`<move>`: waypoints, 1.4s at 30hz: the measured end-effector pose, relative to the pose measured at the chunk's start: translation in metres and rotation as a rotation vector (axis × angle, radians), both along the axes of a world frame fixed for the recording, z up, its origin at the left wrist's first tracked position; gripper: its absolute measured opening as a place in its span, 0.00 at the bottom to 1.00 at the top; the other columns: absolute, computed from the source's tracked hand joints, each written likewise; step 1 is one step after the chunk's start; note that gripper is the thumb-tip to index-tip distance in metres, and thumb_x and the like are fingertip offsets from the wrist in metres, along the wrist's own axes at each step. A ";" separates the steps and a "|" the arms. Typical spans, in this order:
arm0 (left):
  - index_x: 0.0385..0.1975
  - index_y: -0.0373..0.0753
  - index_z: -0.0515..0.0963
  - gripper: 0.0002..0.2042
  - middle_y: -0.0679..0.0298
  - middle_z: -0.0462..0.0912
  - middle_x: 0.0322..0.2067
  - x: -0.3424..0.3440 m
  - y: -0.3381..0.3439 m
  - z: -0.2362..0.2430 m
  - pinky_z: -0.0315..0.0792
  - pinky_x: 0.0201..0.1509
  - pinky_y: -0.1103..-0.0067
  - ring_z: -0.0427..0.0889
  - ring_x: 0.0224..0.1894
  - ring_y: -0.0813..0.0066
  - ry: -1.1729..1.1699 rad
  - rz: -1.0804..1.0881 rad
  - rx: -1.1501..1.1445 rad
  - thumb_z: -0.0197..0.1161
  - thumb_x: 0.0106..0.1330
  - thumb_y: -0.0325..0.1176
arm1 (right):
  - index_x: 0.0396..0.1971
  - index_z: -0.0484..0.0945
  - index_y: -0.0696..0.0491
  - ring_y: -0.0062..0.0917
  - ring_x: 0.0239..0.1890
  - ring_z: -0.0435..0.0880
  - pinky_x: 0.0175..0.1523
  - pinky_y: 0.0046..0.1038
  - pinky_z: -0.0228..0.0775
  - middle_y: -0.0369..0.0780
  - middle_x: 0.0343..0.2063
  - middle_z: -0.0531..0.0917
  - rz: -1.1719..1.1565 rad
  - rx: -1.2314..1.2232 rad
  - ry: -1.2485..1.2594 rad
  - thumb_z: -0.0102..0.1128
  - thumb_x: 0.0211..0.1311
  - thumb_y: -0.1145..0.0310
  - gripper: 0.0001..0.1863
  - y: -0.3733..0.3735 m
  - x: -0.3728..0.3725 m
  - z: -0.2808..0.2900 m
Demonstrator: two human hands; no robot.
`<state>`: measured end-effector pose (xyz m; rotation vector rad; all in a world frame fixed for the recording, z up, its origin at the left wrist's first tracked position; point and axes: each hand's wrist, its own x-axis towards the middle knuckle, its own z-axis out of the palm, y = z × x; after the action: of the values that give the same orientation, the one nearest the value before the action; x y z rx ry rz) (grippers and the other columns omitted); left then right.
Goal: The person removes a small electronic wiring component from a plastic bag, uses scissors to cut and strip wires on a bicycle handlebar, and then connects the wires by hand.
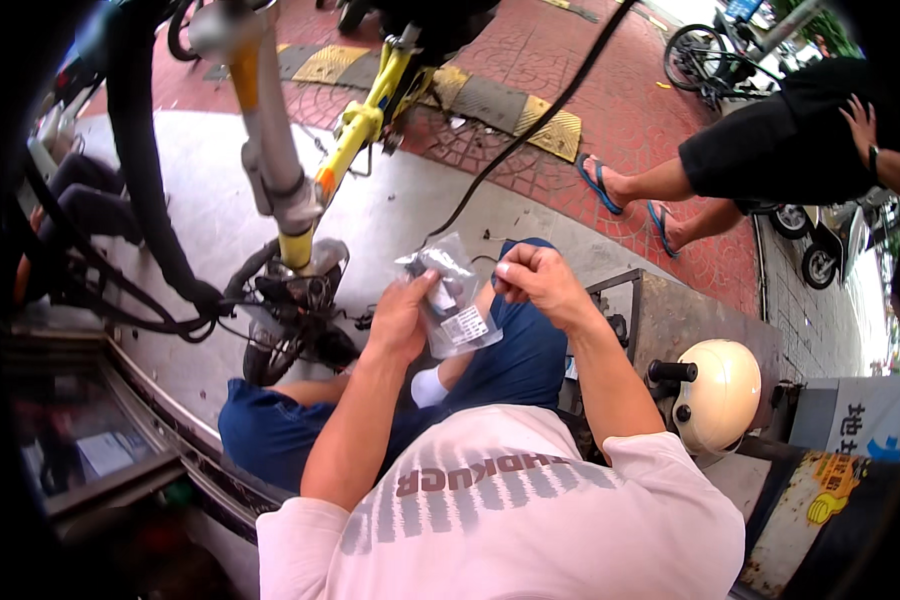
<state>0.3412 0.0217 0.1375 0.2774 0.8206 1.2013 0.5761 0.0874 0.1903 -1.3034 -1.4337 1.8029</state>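
My left hand (400, 318) is closed on a clear plastic bag (458, 285), with the thumb over its front. A white printed label and a small dark item show through the plastic; what the item is cannot be made out. To the right of the bag, slightly apart from it, my right hand (542, 285) is raised with its fingers curled into a pinch. Anything between those fingertips is hidden or too small to name. In front of my knees stands a bike with a yellow frame (365, 120), its handlebar stem folded down toward me.
A cream helmet (725, 395) sits by a worn metal box (705, 300) on my right. A person in blue flip-flops (600, 185) stands beyond it. Dark cables (165, 220) hang at the left, near another seated person (85, 195). A yellow-black speed bump (490, 105) crosses the red paving.
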 end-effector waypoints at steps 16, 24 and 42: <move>0.46 0.32 0.82 0.11 0.57 0.88 0.42 -0.017 -0.017 0.003 0.81 0.55 0.66 0.88 0.45 0.66 -0.083 0.000 0.057 0.60 0.72 0.31 | 0.32 0.82 0.57 0.13 0.27 0.78 0.34 0.19 0.70 0.32 0.25 0.83 0.060 0.038 0.086 0.68 0.70 0.66 0.10 -0.012 -0.036 -0.022; 0.48 0.31 0.80 0.13 0.55 0.88 0.44 -0.023 -0.020 -0.020 0.81 0.55 0.64 0.88 0.45 0.63 -0.110 0.035 -0.008 0.55 0.70 0.30 | 0.29 0.81 0.57 0.12 0.25 0.75 0.32 0.20 0.66 0.31 0.23 0.81 0.055 0.102 0.027 0.68 0.70 0.63 0.13 -0.011 -0.040 -0.042; 0.46 0.34 0.82 0.15 0.58 0.89 0.36 -0.044 -0.023 -0.001 0.85 0.31 0.71 0.90 0.33 0.68 0.179 -0.077 -0.024 0.56 0.79 0.40 | 0.26 0.78 0.53 0.09 0.23 0.68 0.28 0.18 0.61 0.28 0.22 0.76 -0.148 0.072 0.173 0.70 0.70 0.63 0.15 -0.015 -0.050 -0.062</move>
<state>0.2975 -0.0011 0.1366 0.3978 0.9706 1.1049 0.5257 0.0728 0.1283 -1.1557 -1.2641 1.7057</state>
